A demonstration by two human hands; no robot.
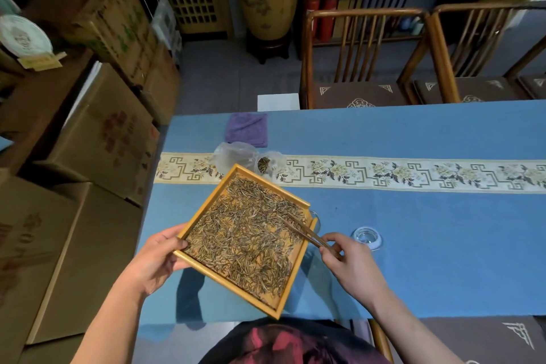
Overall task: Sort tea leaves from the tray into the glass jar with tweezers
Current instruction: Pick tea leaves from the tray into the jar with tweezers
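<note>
- The long table (413, 216) under its blue cloth runs out of frame on the right, an embroidered cream runner (384, 173) crossing it from side to side.
- Your wooden tray (291, 284) is held tilted above the near edge of the table, turned so one corner points away from you; it casts a shadow on the cloth below.
- The tea leaves (242, 236), thin, dry, brown and pale gold, cover nearly the whole tray floor in a loose layer, thinner toward its right side.
- Your left hand (153, 260) grips the tray's left corner, thumb over the rim on top, fingers hidden beneath.
- Your right hand (351, 263) pinches the tweezers (304, 232) between thumb and fingers at their rear end, forearm angling in from the lower right.
- The tweezers are slim and dark brown, reaching up and left over the tray's right rim with their tips among the leaves; whether the tips hold a leaf is too small to tell.
- A purple cloth (247, 129) lies folded at the table's far left edge.
- A clear plastic bag (233, 156) sits crumpled just beyond the tray's far corner, its contents hard to make out.
- The glass jar (315, 220) is almost wholly hidden behind the tray's right corner; only a sliver of clear rim shows.
- A small round glass lid (366, 237) rests on the cloth just right of your right hand.
- Another glass vessel (266, 163) with some dark leaves stands beside the bag, partly hidden by the tray.
</note>
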